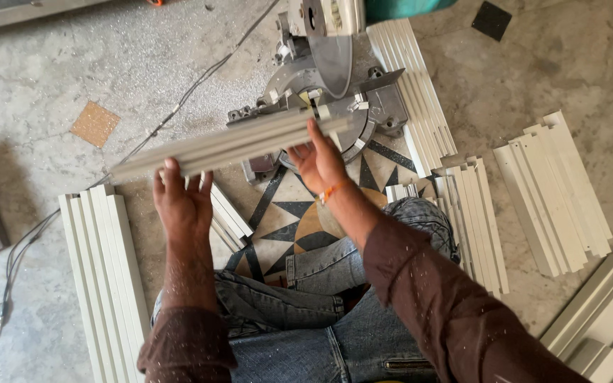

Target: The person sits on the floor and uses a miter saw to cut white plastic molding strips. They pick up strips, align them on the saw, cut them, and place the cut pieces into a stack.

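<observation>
I hold a long cream-white profile strip [228, 144] level above the floor, tilted slightly up to the right. My left hand [181, 198] grips it near its left end from below. My right hand [318, 162] holds it near its right end, fingers up against the strip. The strip's right end lies at the base of a grey mitre saw [335, 99], just under its round blade [331, 50]. My legs in blue jeans [306, 312] are folded below on the floor.
Stacks of cut cream strips lie around: a long stack at left [104, 276], one beside the saw at upper right [420, 92], shorter piles at right [555, 191] and lower right [604, 319]. Cables [179, 106] run across the dusty stone floor.
</observation>
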